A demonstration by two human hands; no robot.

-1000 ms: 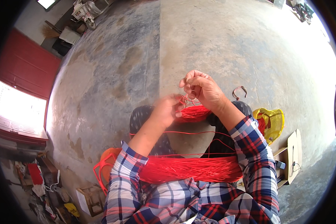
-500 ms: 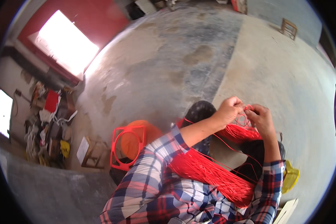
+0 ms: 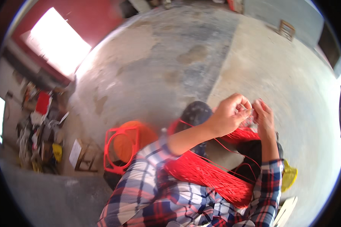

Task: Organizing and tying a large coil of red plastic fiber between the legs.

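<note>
A thick bundle of thin red cord [image 3: 212, 178] lies across my lap. More red strands [image 3: 243, 135] hang over the far side, below my hands, and loose lengths run up between my knees. Above them my left hand [image 3: 231, 114] is raised with its fingers curled and the thumb and forefinger pinched on red cord. Close beside it, my right hand [image 3: 265, 118] has thumb and fingers pressed together, also at the cord. A small tangle of red shows faintly between the hands; its exact shape is blurred.
An orange-red plastic frame [image 3: 109, 151] and an orange round thing [image 3: 149, 134] stand by my left leg. A small wooden stool [image 3: 86, 156] and a heap of clutter [image 3: 41, 128] lie farther left. Something yellow [image 3: 289, 176] is at my right; another stool [image 3: 287, 30] stands far right.
My hands have shifted a little and turned, the left one showing more of its curled fingers. The red loop that showed between them is now smaller and mostly covered. The view has moved slightly.
</note>
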